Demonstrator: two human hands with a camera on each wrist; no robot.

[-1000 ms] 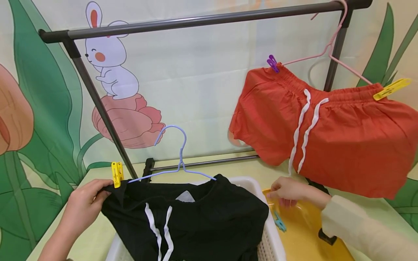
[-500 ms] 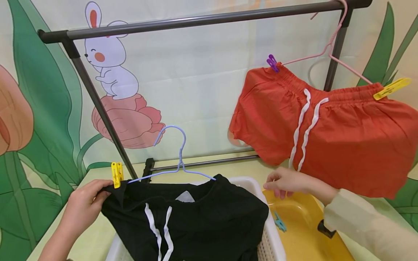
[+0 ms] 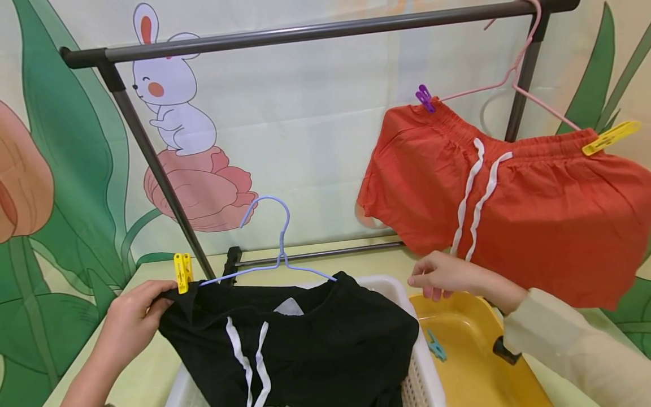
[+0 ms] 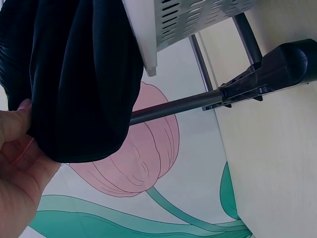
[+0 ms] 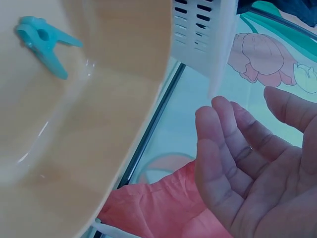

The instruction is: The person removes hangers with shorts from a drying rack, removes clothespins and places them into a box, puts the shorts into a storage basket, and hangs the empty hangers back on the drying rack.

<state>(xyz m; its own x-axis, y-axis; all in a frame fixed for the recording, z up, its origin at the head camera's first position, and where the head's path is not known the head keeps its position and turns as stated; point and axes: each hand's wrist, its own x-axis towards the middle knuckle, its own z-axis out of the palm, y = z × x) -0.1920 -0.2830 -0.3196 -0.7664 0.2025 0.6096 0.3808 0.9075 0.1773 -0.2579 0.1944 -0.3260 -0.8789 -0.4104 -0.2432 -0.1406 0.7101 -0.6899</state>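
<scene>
Flowers (image 3: 213, 192) are printed on the backdrop (image 3: 315, 130); black shorts (image 3: 315, 350) are pinched by the left hand (image 3: 133, 314); near the loosely spread right hand (image 3: 445, 275), a yellow tub (image 3: 478, 362) is seen.

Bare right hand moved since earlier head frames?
Yes. The bare right hand has shifted slightly up in the head view, judged against the stationary yellow plastic tray.

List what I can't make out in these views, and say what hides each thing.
Head: the lower part of the black garment, cut off by the bottom edge.
Head: the floor of the basket, covered by the black garment.
Head: both ends of the blue hanger, inside the black garment.
Head: part of the tray, behind the right sleeve.
Left wrist: part of the left hand, cut off by the left edge.
</scene>
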